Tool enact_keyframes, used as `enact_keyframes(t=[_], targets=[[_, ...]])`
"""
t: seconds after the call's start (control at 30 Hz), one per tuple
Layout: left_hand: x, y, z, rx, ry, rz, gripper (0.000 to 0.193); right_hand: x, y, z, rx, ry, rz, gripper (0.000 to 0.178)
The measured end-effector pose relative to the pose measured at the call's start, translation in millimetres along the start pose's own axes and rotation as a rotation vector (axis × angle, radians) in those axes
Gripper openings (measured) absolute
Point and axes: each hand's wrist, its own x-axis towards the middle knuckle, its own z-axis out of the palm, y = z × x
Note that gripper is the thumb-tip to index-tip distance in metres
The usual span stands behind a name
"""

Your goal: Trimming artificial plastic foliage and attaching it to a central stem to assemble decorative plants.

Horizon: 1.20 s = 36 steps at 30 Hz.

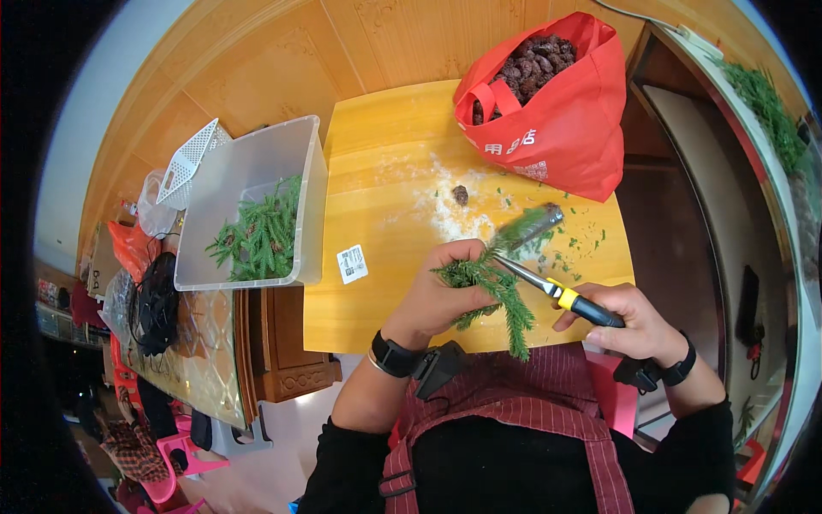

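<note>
My left hand (445,287) is closed around a green pine sprig (514,321), whose needled branches spread out past the fingers over the table's front edge. In my right hand (629,317) is a pair of pliers (591,307) with black and yellow grips and a long metal nose. The nose reaches up and left to the sprig beside my left fingers. Exactly what its tip grips cannot be made out. Just beyond the sprig lies a clear, shiny tube-like piece (539,221) with a dark end. Farther back a brown pine cone (461,195) rests on the yellow wooden table (377,206).
White powder (449,210) and green clippings (569,248) are strewn over the tabletop. A red bag (556,128) full of pine cones stands at the back right. On the left, a clear plastic bin (308,206) holds green sprigs. A white label (352,264) lies near it.
</note>
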Motion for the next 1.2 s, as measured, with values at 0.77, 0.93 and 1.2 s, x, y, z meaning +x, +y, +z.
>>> enact_keyframes(t=[0.77, 0.93, 1.2], targets=[[-14.2, -1.1, 5.3, -0.242, 0.021, -0.140, 0.057, 28.3, 1.6, -15.0, -0.722, 0.069, -0.537, 0.030], [-16.3, 1.4, 8.5, -0.218, 0.058, -0.118, 0.052, 29.7, -6.3, -17.3, -0.837, 0.046, -0.597, 0.033], [-6.5, 10.3, 4.6, -0.106, -0.119, -0.083, 0.030, 29.9, -10.9, -19.6, -0.862, 0.023, -0.585, 0.025]])
